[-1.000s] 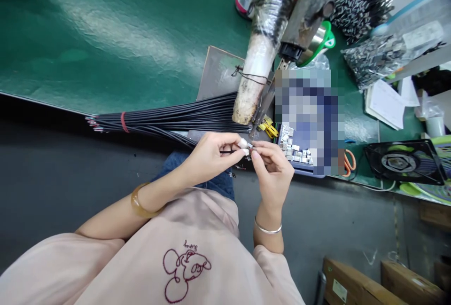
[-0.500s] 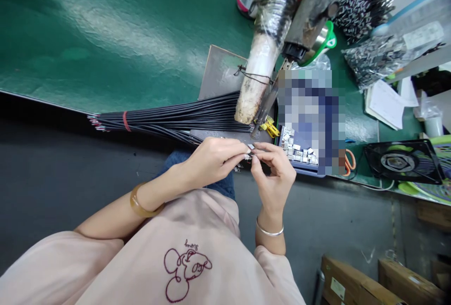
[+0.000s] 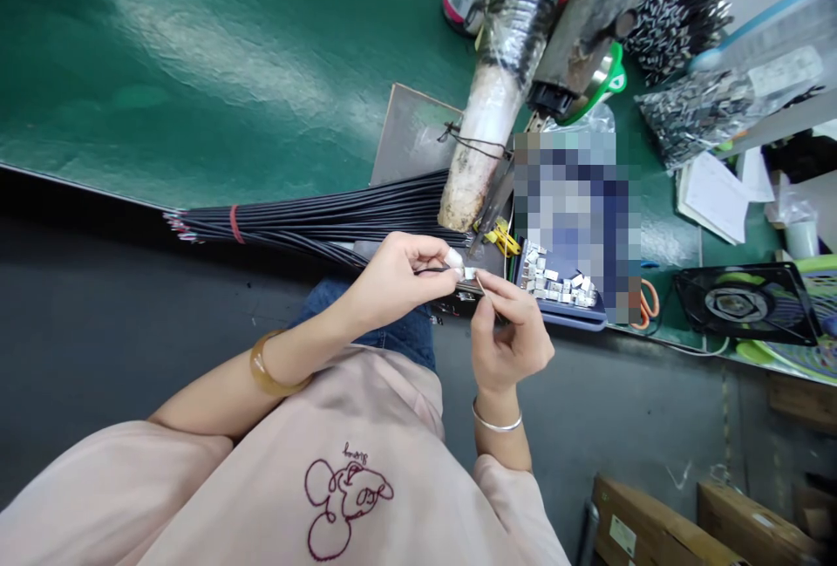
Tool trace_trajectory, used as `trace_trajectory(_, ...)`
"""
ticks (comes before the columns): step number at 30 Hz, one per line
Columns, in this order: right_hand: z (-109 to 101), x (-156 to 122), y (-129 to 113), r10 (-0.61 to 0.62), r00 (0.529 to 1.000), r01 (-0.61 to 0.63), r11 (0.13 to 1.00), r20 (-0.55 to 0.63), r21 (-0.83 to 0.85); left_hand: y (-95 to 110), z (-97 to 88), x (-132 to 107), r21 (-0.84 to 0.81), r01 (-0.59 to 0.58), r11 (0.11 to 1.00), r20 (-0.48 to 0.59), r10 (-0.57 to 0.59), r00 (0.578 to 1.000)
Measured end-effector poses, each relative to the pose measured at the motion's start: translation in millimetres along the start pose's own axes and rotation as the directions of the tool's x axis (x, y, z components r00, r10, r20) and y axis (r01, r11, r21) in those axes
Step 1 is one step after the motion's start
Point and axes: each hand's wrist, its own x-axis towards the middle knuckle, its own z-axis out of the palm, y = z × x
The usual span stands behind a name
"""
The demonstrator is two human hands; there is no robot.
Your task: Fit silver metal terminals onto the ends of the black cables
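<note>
My left hand (image 3: 411,276) is closed in a pinch on a black cable (image 3: 428,269). A small silver metal connector (image 3: 469,273) sticks out past its fingertips, at the cable's end. My right hand (image 3: 511,329) pinches a thin pale stick (image 3: 482,287) whose upper end is close to the connector; whether they touch I cannot tell. Behind the left hand lies a bundle of black cables (image 3: 314,215), tied with a red band (image 3: 234,224). Beside the right hand, several silver connector pieces (image 3: 555,287) lie in a blue tray (image 3: 575,317).
A fume hose (image 3: 480,126) and a grey metal tube (image 3: 575,51) hang over the bench. Yellow clips (image 3: 503,237) are below them. To the right are orange-handled scissors (image 3: 649,303), a black fan (image 3: 745,302), papers (image 3: 716,191) and bagged metal parts (image 3: 699,112).
My left fingers have lifted and shifted, so the cable and connector now show. The thin stick in my right hand has come into view, and that hand sits slightly lower.
</note>
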Motion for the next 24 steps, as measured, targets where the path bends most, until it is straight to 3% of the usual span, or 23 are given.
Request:
trace_trajectory(4,1.1,-1.4,6.7,0.187,0.982,-0.185,0.98,-0.023,0.08,2.3,2.7,-1.3,0.017,0.026,1.0,-0.012,-0.026,1.0)
trace_trajectory(6,-0.2,-1.8,9.6,0.219,0.976,-0.218,0.971,0.002,0.096,2.9,2.5,-2.0,0.019,0.03,0.999,-0.004,-0.03,1.0)
trace_trajectory(16,-1.4,-2.0,14.0,-0.04,0.996,0.043,0.998,0.084,-0.035,1.6,1.7,-1.0,-0.02,0.045,0.999,-0.018,-0.045,0.999)
trace_trajectory(24,4.0,1.2,12.1,-0.019,0.998,0.025,0.996,0.068,-0.087,0.1,7.9,0.5,0.031,0.013,0.999,-0.133,-0.009,0.991)
